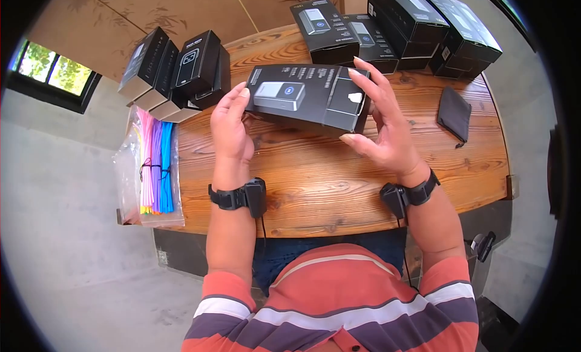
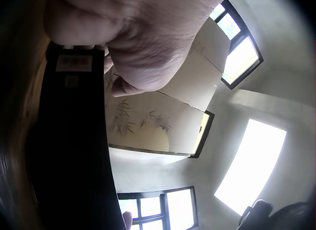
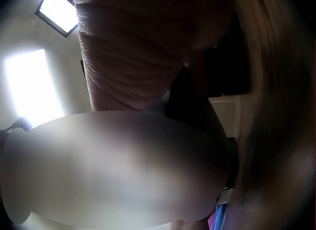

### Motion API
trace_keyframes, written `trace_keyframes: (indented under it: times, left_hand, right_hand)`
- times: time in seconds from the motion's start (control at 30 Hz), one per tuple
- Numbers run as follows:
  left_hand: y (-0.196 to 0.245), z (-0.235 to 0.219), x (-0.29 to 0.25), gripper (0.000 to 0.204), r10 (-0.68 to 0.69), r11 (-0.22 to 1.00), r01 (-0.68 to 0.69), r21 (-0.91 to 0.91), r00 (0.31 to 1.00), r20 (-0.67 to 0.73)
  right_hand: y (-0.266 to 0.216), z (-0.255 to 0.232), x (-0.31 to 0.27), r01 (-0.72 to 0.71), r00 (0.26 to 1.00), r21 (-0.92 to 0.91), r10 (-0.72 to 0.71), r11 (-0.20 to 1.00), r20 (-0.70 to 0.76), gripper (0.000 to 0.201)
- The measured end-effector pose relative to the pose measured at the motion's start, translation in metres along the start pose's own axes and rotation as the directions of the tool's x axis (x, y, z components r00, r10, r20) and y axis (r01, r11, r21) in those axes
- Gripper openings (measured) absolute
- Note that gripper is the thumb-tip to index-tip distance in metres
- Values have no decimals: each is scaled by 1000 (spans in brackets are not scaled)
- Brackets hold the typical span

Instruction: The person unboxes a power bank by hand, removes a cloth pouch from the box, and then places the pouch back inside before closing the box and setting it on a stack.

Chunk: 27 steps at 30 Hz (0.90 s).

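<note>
A black box (image 1: 302,96) with a device picture on its top face is held above the wooden table, its right end slightly lower. The left hand (image 1: 232,127) grips its left end, thumb on the upper face. At the right end, the right hand (image 1: 387,125) holds the box between its thumb at the near corner and fingers at the far edge, beside a white torn patch. In the left wrist view the box (image 2: 74,136) is a dark slab below the left hand (image 2: 143,37). A blurred pale shape covers much of the right wrist view, below the right hand (image 3: 133,52).
More black boxes (image 1: 327,34) stand at the table's back right, others (image 1: 196,64) at its back left. A bag of coloured strips (image 1: 156,170) lies on the left edge. On the right is a dark pouch (image 1: 454,115). The table's (image 1: 290,200) front edge borders the person's body.
</note>
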<state>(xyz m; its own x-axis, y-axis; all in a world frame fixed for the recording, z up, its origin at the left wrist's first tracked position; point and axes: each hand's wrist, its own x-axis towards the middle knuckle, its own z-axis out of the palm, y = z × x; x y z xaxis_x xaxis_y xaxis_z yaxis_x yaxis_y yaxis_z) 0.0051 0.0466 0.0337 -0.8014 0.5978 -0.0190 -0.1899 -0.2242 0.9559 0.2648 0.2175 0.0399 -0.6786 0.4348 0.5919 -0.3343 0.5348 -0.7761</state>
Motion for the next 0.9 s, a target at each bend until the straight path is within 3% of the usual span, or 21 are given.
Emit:
trace_keyframes:
  times: [0.27,0.43,0.5,0.63,0.7,0.77,0.9]
  left_hand:
    - [-5,11,-10,45,-5,998,16,-63,987,161]
    - [-16,6,-6,46,25,998,-15,-60,986,167]
    - [-23,2,-1,46,31,997,-20,-69,985,167]
    - [-36,-5,3,47,75,997,-73,-18,986,146]
    - [-36,-4,2,48,96,995,-95,-13,986,133]
    - [-35,1,-2,47,121,967,-103,-232,991,64]
    - [-38,11,-9,53,199,973,-201,-109,979,-35]
  right_hand:
    - [8,1,0,-15,995,-132,28,991,96,101]
    - [10,2,0,-30,993,-145,46,989,110,99]
    - [9,1,-1,-29,976,-284,88,958,198,95]
    - [9,4,-1,-81,961,-280,149,957,233,88]
    - [10,1,1,56,987,-338,0,939,162,84]
    - [3,-5,4,80,994,-323,-52,943,96,82]
    - [9,-16,5,182,947,-254,-238,950,-213,86]
